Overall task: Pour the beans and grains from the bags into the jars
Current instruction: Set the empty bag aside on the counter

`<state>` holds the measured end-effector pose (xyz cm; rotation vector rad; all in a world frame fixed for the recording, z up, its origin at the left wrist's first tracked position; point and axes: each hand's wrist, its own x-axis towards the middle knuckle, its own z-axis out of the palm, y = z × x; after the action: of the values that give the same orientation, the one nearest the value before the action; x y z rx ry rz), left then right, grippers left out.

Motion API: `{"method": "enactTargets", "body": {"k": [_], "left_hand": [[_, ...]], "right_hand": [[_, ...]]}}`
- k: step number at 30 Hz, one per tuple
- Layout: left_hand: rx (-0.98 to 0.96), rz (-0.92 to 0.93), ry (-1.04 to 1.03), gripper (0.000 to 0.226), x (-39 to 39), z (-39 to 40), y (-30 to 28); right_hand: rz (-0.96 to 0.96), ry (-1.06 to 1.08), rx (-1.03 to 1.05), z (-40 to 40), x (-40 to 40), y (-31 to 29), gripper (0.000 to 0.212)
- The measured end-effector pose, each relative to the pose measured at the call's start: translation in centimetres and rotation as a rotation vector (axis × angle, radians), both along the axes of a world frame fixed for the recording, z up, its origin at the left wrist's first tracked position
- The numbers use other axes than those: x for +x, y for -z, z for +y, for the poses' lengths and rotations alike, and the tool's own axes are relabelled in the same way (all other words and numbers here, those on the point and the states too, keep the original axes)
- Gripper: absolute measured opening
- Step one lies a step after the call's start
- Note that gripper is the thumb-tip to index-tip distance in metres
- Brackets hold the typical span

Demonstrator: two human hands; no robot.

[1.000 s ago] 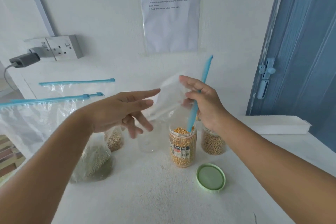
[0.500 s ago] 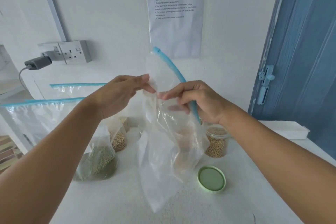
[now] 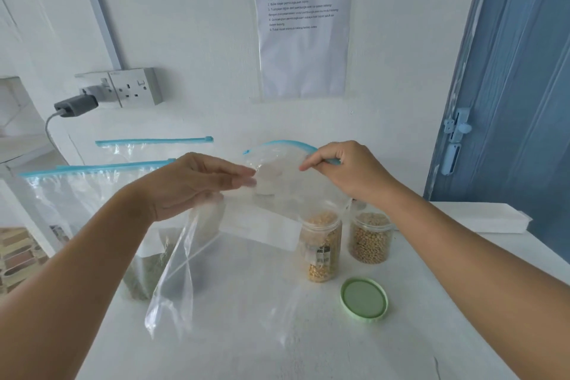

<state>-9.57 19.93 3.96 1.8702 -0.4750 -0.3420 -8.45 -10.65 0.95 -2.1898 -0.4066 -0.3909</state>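
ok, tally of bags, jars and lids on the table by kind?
Bags: 3, namely an empty bag held by the left hand and right hand, a front bag and a back bag
Jars: 2, a corn jar and a bean jar
Lids: 1, a green lid
Total: 6

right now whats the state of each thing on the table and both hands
empty clear zip bag with blue seal: held up by both hands
left hand: holds the bag's left edge
right hand: pinches the blue seal
clear jar of yellow corn kernels: lid off, nearly full
clear jar of tan beans: no lid seen
round green lid: flat on the table
bag of greenish grains: still filled
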Motion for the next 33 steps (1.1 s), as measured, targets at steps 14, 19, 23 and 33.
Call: {"method": "enactTargets", "body": {"k": [14, 19, 23, 33], "left_hand": [[-0.764, 0.093, -0.241, 0.038, -1.2, 1.3, 0.2], [-0.777, 0.074, -0.301, 0.025, -3.3, 2.2, 0.0], [-0.791, 0.111, -0.307, 0.025, -3.6, 4.0, 0.5], [-0.732, 0.273, -0.336, 0.041, -1.5, 3.0, 2.7]], "right_hand": [[0.423, -0.318, 0.920, 3.6, -2.2, 4.0, 0.038], [0.447, -0.344, 0.805, 4.8, -1.8, 2.8, 0.045], [0.398, -0.321, 0.791, 5.9, -1.9, 2.7, 0.036], [0.443, -0.206, 1.040, 3.8, -3.3, 2.4, 0.035]]}}
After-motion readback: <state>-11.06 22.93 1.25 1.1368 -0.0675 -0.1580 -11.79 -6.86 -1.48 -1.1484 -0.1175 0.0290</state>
